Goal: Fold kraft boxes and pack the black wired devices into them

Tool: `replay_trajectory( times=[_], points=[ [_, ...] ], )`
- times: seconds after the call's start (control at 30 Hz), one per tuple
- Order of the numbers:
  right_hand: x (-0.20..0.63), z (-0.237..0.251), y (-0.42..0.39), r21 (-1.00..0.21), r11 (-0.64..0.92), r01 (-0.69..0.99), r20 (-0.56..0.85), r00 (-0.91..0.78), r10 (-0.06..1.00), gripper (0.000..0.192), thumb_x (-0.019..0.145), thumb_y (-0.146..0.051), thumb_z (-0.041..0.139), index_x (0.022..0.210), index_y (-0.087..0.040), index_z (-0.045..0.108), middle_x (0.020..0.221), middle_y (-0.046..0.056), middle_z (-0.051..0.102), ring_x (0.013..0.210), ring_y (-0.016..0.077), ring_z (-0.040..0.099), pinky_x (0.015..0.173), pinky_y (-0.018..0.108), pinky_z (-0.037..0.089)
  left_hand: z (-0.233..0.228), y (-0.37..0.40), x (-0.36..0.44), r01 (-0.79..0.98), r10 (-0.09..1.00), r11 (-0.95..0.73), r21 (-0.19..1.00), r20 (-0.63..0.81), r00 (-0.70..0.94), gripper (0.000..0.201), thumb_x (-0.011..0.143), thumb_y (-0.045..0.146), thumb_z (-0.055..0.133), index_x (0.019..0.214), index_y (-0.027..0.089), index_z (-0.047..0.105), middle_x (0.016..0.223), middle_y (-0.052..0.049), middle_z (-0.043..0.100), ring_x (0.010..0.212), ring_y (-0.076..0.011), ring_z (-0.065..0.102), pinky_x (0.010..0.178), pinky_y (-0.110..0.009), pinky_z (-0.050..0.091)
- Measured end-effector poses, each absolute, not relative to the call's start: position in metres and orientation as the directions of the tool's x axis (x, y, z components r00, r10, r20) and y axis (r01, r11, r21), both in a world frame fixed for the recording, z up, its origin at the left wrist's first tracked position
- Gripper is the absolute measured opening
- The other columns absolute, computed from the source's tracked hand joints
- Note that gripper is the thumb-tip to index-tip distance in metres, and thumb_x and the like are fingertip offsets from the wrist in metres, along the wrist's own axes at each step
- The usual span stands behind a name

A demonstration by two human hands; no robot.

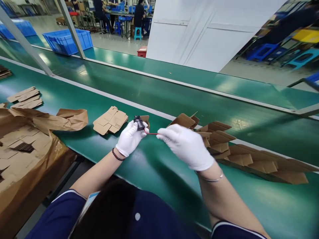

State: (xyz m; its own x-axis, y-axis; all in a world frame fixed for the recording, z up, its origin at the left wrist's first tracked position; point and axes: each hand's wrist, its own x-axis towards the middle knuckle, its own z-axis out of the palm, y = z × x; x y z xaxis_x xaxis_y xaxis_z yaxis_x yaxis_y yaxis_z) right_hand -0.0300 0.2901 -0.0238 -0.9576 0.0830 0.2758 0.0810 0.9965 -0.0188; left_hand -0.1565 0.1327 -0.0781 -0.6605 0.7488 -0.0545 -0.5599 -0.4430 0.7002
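Observation:
My left hand (130, 137), in a white glove, grips a small black cylindrical part (139, 122) above the green belt (159, 166). A thin red wire (151, 133) runs from that part to my right hand (185, 146), also gloved, which pinches the wire's other end. Just behind the black part stands a small folded brown carton (145, 120). Both hands hover a little above the belt, close together.
Flat brown carton blanks (110, 120) lie left of my hands. A row of folded cartons (239, 152) stretches to the right. A large brown paper bag (27, 146) holding more blanks sits at the left. Blue crates (67, 40) and seated workers are far behind.

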Motion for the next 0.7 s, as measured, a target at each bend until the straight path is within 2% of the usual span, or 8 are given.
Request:
replay_trajectory(
  times=[0.17,0.23,0.33,0.47,0.53,0.6,0.63,0.7],
  points=[
    [-0.047,-0.005,0.306,-0.178,0.974,0.137,0.373,-0.907,0.195,0.030,0.098,-0.045,0.052,0.103,-0.029,0.077,0.101,0.007,0.071,0.093,0.0200,0.064,0.076,0.029,0.047,-0.088,0.121,-0.152,-0.609,0.905,-0.218,0.763,-0.076,-0.419,0.044,0.083,0.042,0.073,0.117,0.020,0.055,0.093,-0.006,0.065,0.086,-0.0207,0.065,0.078,-0.036,0.052],
    [-0.058,-0.010,0.306,-0.289,0.949,0.123,0.379,-0.896,0.231,0.027,0.096,-0.041,0.055,0.101,-0.028,0.077,0.102,0.006,0.072,0.094,0.0200,0.064,0.082,0.030,0.049,-0.089,0.121,-0.147,-0.618,0.941,-0.154,0.771,-0.076,-0.330,0.051,0.083,0.046,0.073,0.122,0.019,0.055,0.090,-0.007,0.065,0.086,-0.0221,0.066,0.076,-0.037,0.052],
    [-0.071,-0.026,0.303,-0.486,0.870,0.077,0.321,-0.911,0.260,0.023,0.093,-0.035,0.059,0.093,-0.024,0.078,0.097,0.005,0.074,0.093,0.0200,0.066,0.085,0.030,0.050,-0.086,0.121,-0.143,-0.580,0.961,-0.124,0.805,-0.049,-0.274,0.063,0.083,0.051,0.073,0.132,0.017,0.051,0.093,-0.009,0.065,0.081,-0.0199,0.066,0.068,-0.030,0.049],
    [-0.077,-0.047,0.297,-0.670,0.740,0.058,0.196,-0.948,0.252,0.023,0.090,-0.030,0.058,0.090,-0.022,0.079,0.097,0.003,0.075,0.092,0.0193,0.067,0.086,0.030,0.051,-0.083,0.121,-0.147,-0.476,0.966,-0.097,0.874,-0.033,-0.256,0.084,0.087,0.052,0.068,0.154,0.022,0.027,0.094,-0.008,0.066,0.072,-0.0151,0.064,0.061,-0.026,0.045],
    [-0.077,-0.053,0.295,-0.683,0.728,0.065,0.166,-0.956,0.241,0.023,0.090,-0.028,0.057,0.092,-0.021,0.079,0.099,0.003,0.075,0.092,0.0183,0.067,0.086,0.028,0.050,-0.083,0.121,-0.150,-0.445,0.959,-0.092,0.891,-0.040,-0.280,0.093,0.089,0.051,0.066,0.159,0.024,0.011,0.094,-0.007,0.066,0.072,-0.0154,0.065,0.062,-0.026,0.046],
    [-0.075,-0.056,0.294,-0.635,0.767,0.090,0.127,-0.968,0.218,0.024,0.092,-0.027,0.055,0.095,-0.022,0.078,0.099,0.003,0.075,0.092,0.0178,0.067,0.086,0.028,0.049,-0.085,0.121,-0.153,-0.403,0.929,-0.131,0.906,-0.030,-0.368,0.097,0.087,0.051,0.068,0.159,0.026,0.008,0.097,-0.007,0.067,0.078,-0.0169,0.067,0.069,-0.029,0.050],
    [-0.073,-0.058,0.293,-0.587,0.802,0.108,0.100,-0.974,0.204,0.025,0.093,-0.027,0.054,0.098,-0.023,0.078,0.100,0.003,0.075,0.093,0.0179,0.067,0.085,0.028,0.048,-0.086,0.121,-0.155,-0.372,0.907,-0.156,0.915,-0.017,-0.421,0.093,0.086,0.050,0.070,0.158,0.024,0.016,0.099,-0.007,0.067,0.082,-0.0180,0.068,0.074,-0.032,0.052],
    [-0.067,-0.060,0.290,-0.443,0.884,0.149,0.050,-0.980,0.191,0.027,0.097,-0.031,0.052,0.106,-0.025,0.077,0.104,0.004,0.073,0.094,0.0187,0.066,0.081,0.028,0.047,-0.089,0.120,-0.162,-0.309,0.855,-0.191,0.932,0.003,-0.518,0.075,0.084,0.047,0.072,0.146,0.019,0.040,0.102,-0.008,0.066,0.090,-0.0200,0.068,0.086,-0.037,0.053]
  ],
)
